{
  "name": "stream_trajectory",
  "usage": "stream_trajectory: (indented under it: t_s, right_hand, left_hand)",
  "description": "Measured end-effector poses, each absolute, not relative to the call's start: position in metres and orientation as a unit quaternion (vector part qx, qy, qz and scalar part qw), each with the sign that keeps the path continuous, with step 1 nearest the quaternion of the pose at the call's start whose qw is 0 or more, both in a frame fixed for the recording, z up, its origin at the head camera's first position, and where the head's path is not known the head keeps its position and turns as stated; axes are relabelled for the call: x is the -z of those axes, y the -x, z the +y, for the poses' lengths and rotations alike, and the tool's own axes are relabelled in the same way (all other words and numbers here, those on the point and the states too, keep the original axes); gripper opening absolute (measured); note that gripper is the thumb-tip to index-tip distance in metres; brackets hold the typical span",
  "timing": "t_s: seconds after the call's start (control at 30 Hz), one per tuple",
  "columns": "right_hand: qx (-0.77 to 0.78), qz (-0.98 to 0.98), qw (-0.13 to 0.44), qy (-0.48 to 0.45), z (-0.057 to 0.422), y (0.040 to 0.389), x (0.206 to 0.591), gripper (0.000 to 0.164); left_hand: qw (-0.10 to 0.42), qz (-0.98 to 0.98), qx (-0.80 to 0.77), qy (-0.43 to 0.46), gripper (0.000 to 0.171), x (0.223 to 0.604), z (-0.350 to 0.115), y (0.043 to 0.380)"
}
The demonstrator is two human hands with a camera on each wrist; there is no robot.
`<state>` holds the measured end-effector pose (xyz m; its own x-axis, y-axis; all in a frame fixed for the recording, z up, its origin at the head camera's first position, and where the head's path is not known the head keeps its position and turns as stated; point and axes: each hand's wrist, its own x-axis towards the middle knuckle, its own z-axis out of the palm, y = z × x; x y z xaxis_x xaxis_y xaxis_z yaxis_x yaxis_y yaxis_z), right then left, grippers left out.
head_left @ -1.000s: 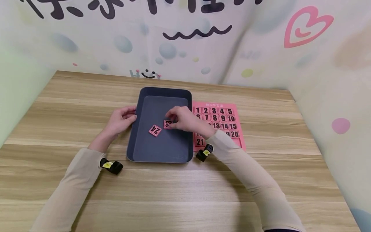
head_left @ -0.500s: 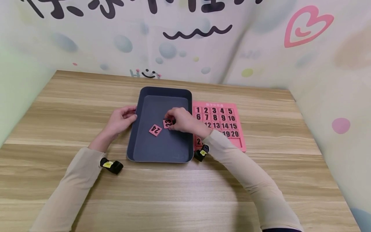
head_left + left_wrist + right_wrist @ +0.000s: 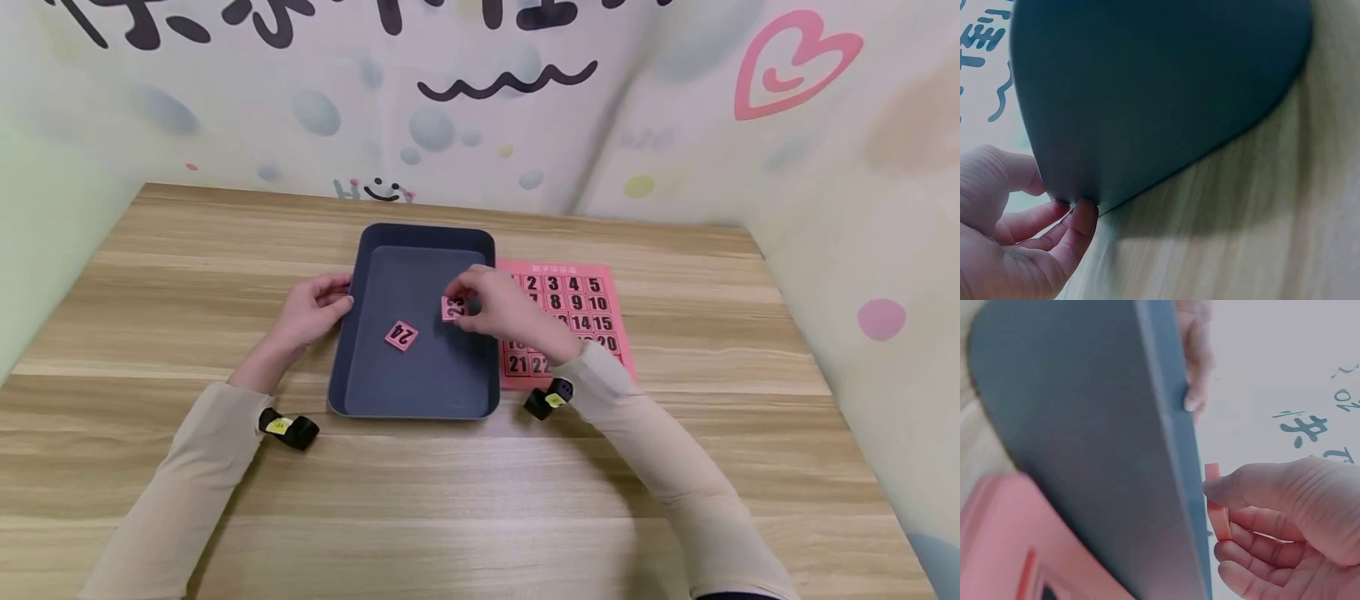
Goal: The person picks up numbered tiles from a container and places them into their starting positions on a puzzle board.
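Note:
My right hand [image 3: 498, 307] pinches a pink number tile [image 3: 453, 309] marked 23 between thumb and fingers, over the dark tray [image 3: 420, 392]. In the right wrist view, the tile [image 3: 1219, 522] shows edge-on above the tray's rim, thumb on one side and fingers on the other. A second pink tile [image 3: 402, 336], marked 24, lies askew on the tray floor. My left hand [image 3: 306, 312] rests its fingertips against the tray's left side; in the left wrist view, its fingers [image 3: 1079, 228] touch the tray's outer wall [image 3: 1160, 94] low down near the wood.
Right beside the tray lies a pink number board [image 3: 622, 367] with rows of numbered tiles, partly hidden under my right forearm. The wooden table [image 3: 420, 517] ends at a printed wall sheet [image 3: 480, 150] behind.
My right hand has moved slightly right and away from the 24 tile, taking the 23 tile with it. My left hand and the tray keep their places.

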<state>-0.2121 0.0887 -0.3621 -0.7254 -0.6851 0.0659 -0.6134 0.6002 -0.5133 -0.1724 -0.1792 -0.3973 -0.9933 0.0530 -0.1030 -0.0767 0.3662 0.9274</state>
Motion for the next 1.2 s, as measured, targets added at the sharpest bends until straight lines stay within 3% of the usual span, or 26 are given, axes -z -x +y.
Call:
stream_trajectory:
  t_s: [0.73,1.2]
  right_hand:
    - [0.295,0.923,0.025,0.247,0.190,0.185,0.381,0.030]
    - [0.286,0.916,0.011,0.282,0.201,0.182,0.396,0.037]
  left_hand:
    - [0.058,0.829,-0.557,0.014,0.043,0.397,-0.181,0.170]
    - [0.059,0.829,-0.555,0.008,0.044,0.396,-0.179,0.171]
